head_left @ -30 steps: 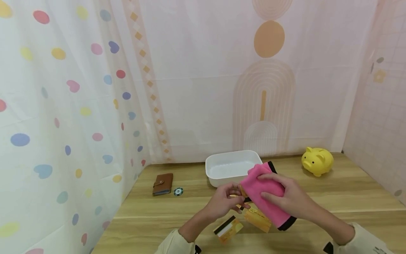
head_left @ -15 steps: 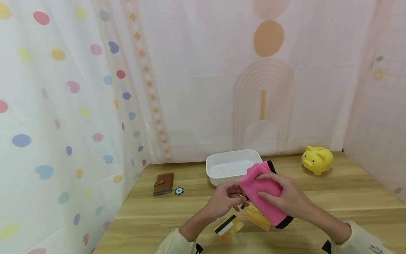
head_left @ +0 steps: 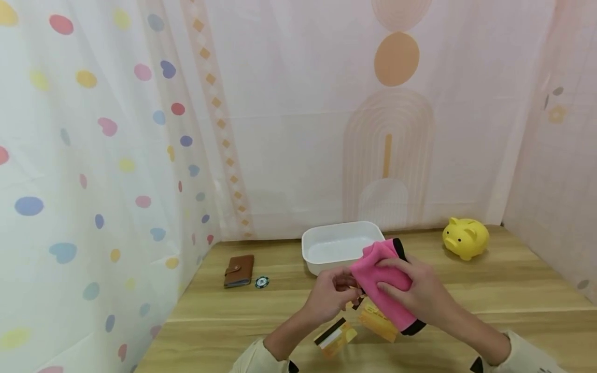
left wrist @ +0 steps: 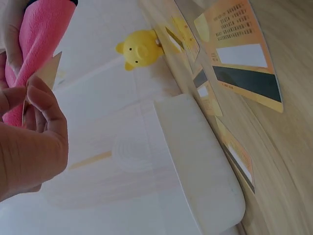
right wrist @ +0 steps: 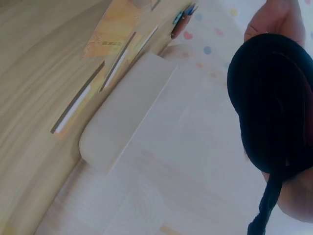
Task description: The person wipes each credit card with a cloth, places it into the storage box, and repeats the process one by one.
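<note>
My right hand (head_left: 422,290) grips a folded pink cloth (head_left: 380,280) with black edging. In the right wrist view the cloth's dark edge (right wrist: 266,112) covers much of that hand. My left hand (head_left: 328,295) is against the cloth's left end, finger and thumb pinching a card (left wrist: 51,71) that the cloth mostly covers. Below the hands, on the table, lie several orange-yellow bank cards: one with a black stripe and white strip (head_left: 335,338), and another card (head_left: 379,322) under the cloth. The left wrist view shows a striped card (left wrist: 239,54) up close.
A white plastic basin (head_left: 317,261) stands just beyond the hands on the wooden table (head_left: 210,336). Farther right is a yellow piggy bank (head_left: 465,238). To the left lie a brown card wallet (head_left: 240,270) and a poker chip (head_left: 262,282). Curtains (head_left: 289,155) hang behind.
My right hand and the pink cloth have shifted slightly left, over the left fingertips. Less of the pinched card shows now. The cards on the table have stayed put.
</note>
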{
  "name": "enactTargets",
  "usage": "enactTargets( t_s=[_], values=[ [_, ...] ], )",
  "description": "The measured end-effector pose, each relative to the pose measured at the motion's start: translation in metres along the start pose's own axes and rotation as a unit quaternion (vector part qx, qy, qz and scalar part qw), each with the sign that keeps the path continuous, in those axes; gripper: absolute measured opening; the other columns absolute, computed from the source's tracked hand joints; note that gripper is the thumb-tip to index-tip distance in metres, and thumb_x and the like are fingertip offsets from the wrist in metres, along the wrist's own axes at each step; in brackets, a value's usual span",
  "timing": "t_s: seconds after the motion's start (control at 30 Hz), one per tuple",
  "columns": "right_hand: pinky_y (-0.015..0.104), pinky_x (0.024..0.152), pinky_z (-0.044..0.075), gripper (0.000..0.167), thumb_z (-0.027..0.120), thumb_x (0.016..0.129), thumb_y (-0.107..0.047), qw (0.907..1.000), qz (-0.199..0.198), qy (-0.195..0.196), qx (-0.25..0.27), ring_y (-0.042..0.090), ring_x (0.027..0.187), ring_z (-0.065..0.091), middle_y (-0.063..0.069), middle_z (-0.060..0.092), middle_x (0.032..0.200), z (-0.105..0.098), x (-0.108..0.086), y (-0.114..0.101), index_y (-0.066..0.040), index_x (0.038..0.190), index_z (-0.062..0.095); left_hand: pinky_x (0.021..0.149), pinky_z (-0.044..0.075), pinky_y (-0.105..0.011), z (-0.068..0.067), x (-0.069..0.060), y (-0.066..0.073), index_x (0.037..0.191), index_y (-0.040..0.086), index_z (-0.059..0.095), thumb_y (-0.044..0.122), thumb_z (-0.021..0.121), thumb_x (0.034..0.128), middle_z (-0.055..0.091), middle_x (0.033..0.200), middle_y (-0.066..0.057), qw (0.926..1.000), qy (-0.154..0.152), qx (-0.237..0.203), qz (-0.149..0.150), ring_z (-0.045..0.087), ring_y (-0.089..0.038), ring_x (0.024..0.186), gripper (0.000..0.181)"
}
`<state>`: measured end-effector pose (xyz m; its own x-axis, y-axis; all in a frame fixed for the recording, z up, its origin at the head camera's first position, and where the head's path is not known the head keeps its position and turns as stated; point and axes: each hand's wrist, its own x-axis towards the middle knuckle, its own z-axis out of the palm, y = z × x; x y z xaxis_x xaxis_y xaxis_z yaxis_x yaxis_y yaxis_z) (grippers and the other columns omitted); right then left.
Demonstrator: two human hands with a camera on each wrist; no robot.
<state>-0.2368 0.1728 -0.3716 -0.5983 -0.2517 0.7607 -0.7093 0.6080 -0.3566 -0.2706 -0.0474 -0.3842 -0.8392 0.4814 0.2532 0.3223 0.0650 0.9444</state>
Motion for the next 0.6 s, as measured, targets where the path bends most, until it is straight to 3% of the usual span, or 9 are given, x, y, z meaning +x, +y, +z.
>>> enactTargets(
  t_s=[0.27,0.43,0.6],
  values=[
    [0.026,0.062,0.054,0.039,0.088,0.072,-0.011,0.9994,0.004,0.006,-0.033,0.015,0.08,0.06,0.01,0.064,0.107,0.0022,0.0,0.0021,-0.015,0.105,0.07,0.049,0.042,-0.018,0.0048,0.0014,-0.0026,0.114,-0.001,0.067,-0.006,0.06,0.0892,0.071,0.092,-0.012,0.9988,0.024,0.03,0.032,0.06,-0.014,0.062,0.026],
    [0.025,0.06,0.053,0.038,0.088,0.072,-0.01,0.9992,0.003,0.007,-0.04,0.015,0.077,0.06,0.01,0.065,0.104,0.0013,-0.001,0.0035,-0.015,0.105,0.07,0.054,0.044,-0.018,0.0065,0.0015,-0.0033,0.113,-0.004,0.066,-0.008,0.059,0.0888,0.07,0.091,-0.012,0.9985,0.023,0.037,0.034,0.06,-0.016,0.066,0.025],
    [0.025,0.059,0.053,0.038,0.088,0.072,-0.007,0.999,0.01,0.007,-0.042,0.015,0.077,0.059,0.009,0.065,0.102,-0.0007,-0.0027,0.0026,-0.015,0.105,0.07,0.053,0.043,-0.018,0.0068,-0.0013,-0.0028,0.11,-0.006,0.065,-0.006,0.06,0.0883,0.068,0.089,-0.011,0.9985,0.03,0.038,0.026,0.059,-0.01,0.065,0.022]
  ],
)
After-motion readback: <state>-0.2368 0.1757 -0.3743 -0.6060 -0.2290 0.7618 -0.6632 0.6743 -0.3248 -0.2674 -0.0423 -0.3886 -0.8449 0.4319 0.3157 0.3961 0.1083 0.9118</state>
